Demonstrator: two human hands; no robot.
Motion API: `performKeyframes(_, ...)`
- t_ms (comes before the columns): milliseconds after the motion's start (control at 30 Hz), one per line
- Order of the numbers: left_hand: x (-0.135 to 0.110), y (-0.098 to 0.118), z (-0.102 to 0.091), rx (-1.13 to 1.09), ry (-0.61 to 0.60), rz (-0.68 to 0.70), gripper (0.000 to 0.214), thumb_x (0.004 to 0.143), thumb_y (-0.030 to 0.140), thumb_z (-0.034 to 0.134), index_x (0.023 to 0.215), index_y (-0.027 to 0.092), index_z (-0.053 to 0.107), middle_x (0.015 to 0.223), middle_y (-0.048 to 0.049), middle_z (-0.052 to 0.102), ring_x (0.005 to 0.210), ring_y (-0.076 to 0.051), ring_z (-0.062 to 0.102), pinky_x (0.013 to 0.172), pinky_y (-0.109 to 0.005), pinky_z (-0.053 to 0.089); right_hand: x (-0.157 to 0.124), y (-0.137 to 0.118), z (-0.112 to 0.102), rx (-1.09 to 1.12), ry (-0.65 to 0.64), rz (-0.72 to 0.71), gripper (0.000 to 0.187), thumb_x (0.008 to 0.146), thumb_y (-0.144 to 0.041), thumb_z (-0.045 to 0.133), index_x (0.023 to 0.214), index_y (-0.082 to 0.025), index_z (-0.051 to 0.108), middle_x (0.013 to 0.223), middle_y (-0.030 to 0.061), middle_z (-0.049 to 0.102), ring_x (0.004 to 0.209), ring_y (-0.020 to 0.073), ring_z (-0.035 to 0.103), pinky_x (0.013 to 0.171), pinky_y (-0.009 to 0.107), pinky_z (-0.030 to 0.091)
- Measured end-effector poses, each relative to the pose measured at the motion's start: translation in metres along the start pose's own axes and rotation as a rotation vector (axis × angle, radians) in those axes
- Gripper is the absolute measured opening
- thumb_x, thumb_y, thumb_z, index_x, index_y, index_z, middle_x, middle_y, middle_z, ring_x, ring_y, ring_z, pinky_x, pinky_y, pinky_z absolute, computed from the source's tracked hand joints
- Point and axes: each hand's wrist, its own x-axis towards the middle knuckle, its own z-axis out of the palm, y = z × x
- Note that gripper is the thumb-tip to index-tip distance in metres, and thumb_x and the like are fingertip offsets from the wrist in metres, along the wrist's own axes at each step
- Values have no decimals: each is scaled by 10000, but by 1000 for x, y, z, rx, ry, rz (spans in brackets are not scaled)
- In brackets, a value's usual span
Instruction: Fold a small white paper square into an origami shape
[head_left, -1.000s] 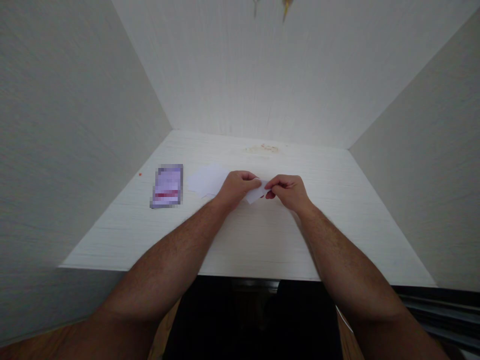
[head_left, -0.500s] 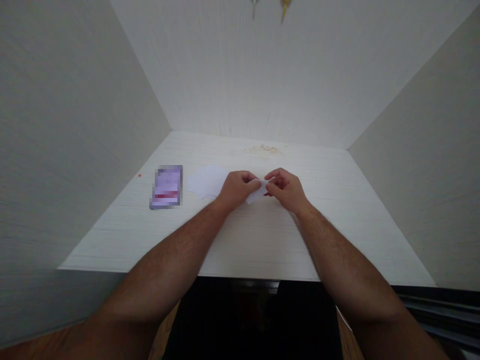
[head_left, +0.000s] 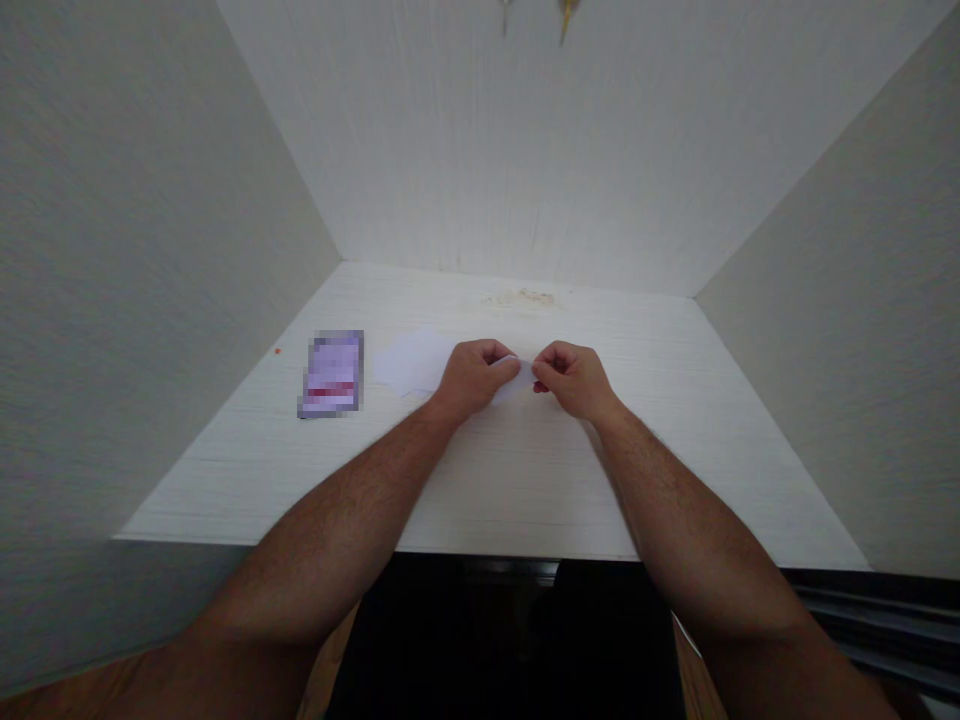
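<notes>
A small piece of white paper (head_left: 517, 374) is stretched between my two hands over the middle of the table. My left hand (head_left: 478, 377) pinches its left part between thumb and fingers. At the paper's right end, my right hand (head_left: 568, 376) grips the edge with thumb and forefinger, the other fingers curled. Part of the paper is hidden behind the left thumb. Just left of my left hand, several loose white paper sheets (head_left: 409, 362) lie overlapping on the table, partly covered by that hand.
The white table (head_left: 517, 490) is closed in by a back wall (head_left: 480, 150) and two side walls. A blurred-out purple flat object (head_left: 332, 372) lies at the left. Small brownish stains (head_left: 525, 298) mark the table's back, and two hanging things (head_left: 568, 20) show at the top.
The right fingers have closed in more tightly on the paper's end, and the paper's lower corner has tilted up. My left hand has barely moved.
</notes>
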Motion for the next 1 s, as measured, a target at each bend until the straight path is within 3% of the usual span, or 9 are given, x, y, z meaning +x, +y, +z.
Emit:
performKeyframes(333, 4, -3, -1, -114, 66, -77, 193, 659, 326, 702, 712, 144, 668, 648, -8, 633, 534, -99, 515, 478, -213, 367, 1, -4, -1, 92, 94, 38, 130, 732, -284, 637, 663, -185, 587, 572, 2, 659, 486, 106, 599, 479, 220, 458)
performKeyframes(600, 2, -1, 1, -60, 83, -88, 202, 665, 336, 705, 701, 144, 652, 595, 10, 599, 505, -86, 477, 476, -212, 356, 3, 1, -2, 73, 186, -14, 103, 695, -232, 651, 640, -183, 579, 542, 2, 644, 461, 112, 591, 444, 217, 449)
performKeyframes(1000, 8, -16, 8, -230, 147, -73, 161, 628, 288, 732, 679, 161, 647, 564, 22, 580, 455, -93, 480, 429, -217, 351, 5, -5, -7, 323, 131, 24, 75, 741, -188, 662, 687, -159, 620, 524, -25, 622, 425, 73, 545, 409, 185, 427)
